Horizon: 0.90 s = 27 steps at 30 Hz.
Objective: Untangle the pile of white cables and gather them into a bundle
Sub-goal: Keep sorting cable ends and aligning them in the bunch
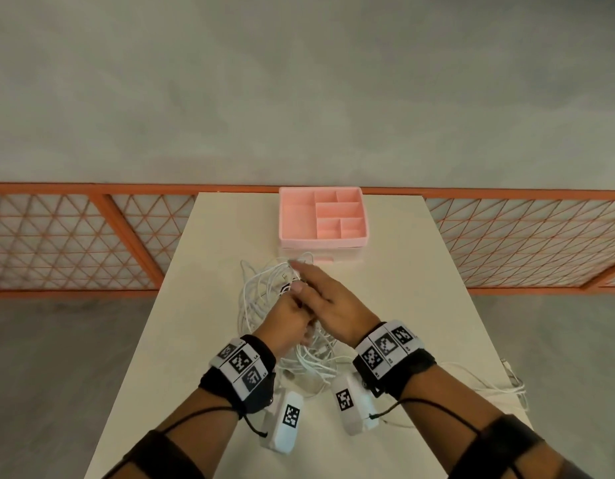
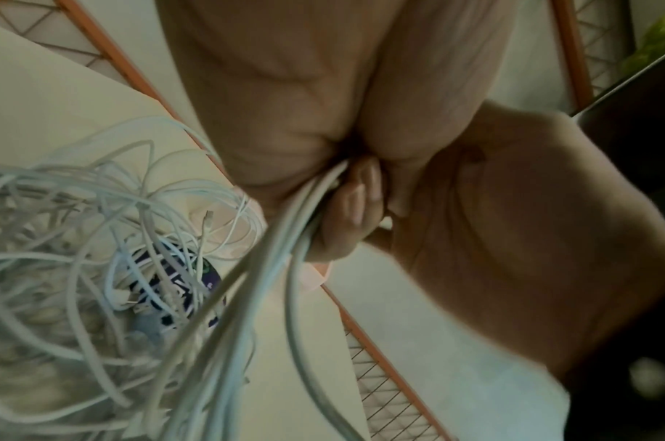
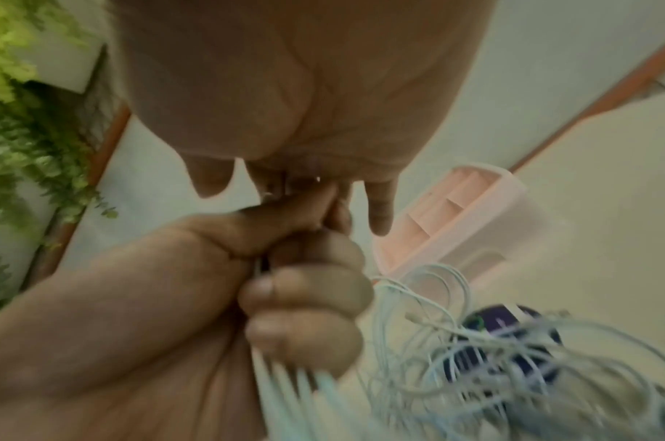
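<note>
A tangled pile of white cables [image 1: 261, 295] [image 2: 78, 238] [image 3: 455, 358] lies in the middle of the pale table [image 1: 213, 254]. My left hand [image 1: 289, 326] [image 2: 357, 203] [image 3: 304, 298] is a fist that grips a gathered bunch of strands [image 2: 285, 238], which run from it down into the pile. My right hand [image 1: 316, 288] [image 2: 512, 238] [image 3: 304, 104] lies over the left one with its fingers stretched toward the far side of the pile. Whether it holds a strand is hidden. A dark blue round thing [image 2: 172, 283] [image 3: 512, 343] sits under the cables.
A pink compartment organizer [image 1: 321, 242] [image 3: 474, 209] stands at the far edge of the table, just beyond the pile. More white cable [image 1: 489, 385] trails to the table's right edge. An orange mesh railing [image 1: 74, 236] runs behind the table.
</note>
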{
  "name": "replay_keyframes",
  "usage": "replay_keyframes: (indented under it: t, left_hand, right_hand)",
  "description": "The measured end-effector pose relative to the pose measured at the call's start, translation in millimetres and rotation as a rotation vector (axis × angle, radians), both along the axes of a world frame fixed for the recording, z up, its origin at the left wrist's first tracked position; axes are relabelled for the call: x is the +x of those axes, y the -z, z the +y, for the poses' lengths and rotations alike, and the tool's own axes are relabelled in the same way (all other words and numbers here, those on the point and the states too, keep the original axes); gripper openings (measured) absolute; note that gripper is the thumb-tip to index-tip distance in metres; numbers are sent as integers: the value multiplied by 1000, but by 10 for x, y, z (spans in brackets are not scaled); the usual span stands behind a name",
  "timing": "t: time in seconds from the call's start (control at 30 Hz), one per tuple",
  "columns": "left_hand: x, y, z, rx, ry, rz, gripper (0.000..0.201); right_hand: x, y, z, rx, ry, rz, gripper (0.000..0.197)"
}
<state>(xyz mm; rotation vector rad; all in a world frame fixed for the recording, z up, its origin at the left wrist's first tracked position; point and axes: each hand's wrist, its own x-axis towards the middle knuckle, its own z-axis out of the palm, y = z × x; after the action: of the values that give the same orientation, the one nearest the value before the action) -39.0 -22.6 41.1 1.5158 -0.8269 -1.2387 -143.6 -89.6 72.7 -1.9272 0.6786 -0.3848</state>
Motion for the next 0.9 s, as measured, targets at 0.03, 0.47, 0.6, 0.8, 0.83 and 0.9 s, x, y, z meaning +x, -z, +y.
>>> replay_keyframes:
  t: [0.03, 0.47, 0.6, 0.8, 0.83, 0.9]
  left_hand:
    - [7, -25, -12, -30, -37, 56, 19]
    - [4, 151, 110, -54, -305, 448, 24]
    - [-2, 220, 191, -26, -401, 534, 25]
    - [345, 370, 190, -10, -664, 703, 31]
    - [389, 405, 209, 6, -665, 682, 32]
    - [385, 486, 277, 39, -630, 612, 33]
  right_hand:
    - [-26, 30, 18, 78, 25, -53, 62]
    - [-192, 654, 155, -1, -94, 246, 44]
    - [-252, 778, 236, -157, -192, 332, 30]
    - [-731, 1199, 301, -180, -173, 591, 42]
    - [-847, 1277, 304, -157, -182, 636, 42]
    - [-1044, 1394, 301, -118, -207, 718, 35]
